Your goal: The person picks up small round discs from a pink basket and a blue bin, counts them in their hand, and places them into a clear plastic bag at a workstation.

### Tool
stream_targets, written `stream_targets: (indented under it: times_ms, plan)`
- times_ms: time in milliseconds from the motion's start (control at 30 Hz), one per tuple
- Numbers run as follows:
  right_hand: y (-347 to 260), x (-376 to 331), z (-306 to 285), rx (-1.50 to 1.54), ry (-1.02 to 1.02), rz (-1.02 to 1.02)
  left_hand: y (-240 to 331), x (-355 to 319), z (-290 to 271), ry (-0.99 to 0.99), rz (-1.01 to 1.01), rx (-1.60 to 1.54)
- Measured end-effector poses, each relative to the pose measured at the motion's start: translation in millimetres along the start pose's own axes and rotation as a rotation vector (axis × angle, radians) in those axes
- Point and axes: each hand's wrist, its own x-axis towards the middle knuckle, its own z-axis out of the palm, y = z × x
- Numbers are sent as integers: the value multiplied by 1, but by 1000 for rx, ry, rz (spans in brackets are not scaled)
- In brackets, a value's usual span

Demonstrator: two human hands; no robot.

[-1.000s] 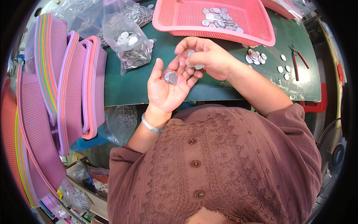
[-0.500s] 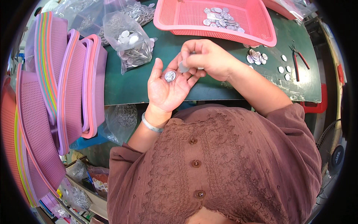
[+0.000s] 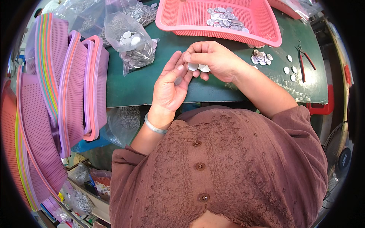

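Observation:
My left hand (image 3: 170, 85) is held palm up above the near edge of the green table (image 3: 137, 81), fingers spread, with a small grey metal disc (image 3: 178, 80) lying on it. My right hand (image 3: 215, 59) is curled just to its right, fingertips touching the left fingers, and pinches small silver discs (image 3: 197, 67). A pink mesh tray (image 3: 190, 19) beyond the hands holds several silver discs (image 3: 224, 17). A small pile of the same discs (image 3: 260, 57) lies on the table to the right of my right wrist.
Clear plastic bags of metal parts (image 3: 133, 41) lie at the table's back left. Stacked purple, pink and orange mesh trays (image 3: 72, 83) lean at the left. Red-handled pliers (image 3: 304, 59) and loose discs (image 3: 291, 70) lie at the right. A fan (image 3: 340, 155) stands low right.
My right hand has come down to the left hand's fingertips with discs pinched in it. The disc on my left palm has shifted toward the fingers.

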Motion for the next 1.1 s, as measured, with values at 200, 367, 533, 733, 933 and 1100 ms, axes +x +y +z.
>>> stream_targets:
  times_ms: [200, 367, 533, 733, 933, 1100]
  plan:
    - [3, 0, -6, 48, -2, -58, 9, -2, 8, -22, -139, -316]
    - [0, 1, -1, 105, -8, -113, 9, -2, 7, -100, -190, -407]
    - [-2, 1, 21, 7, -29, -126, 7, -1, 7, -158, -243, -463]
    - [10, 4, 33, -274, -194, -575, 10, 5, -2, -280, -207, -488]
    - [-21, -16, 21, -379, -213, -701, 40, -11, 14, 34, -312, -261]
    - [-34, -36, 3, -470, -109, -684, 116, -10, 57, -178, 31, 169]
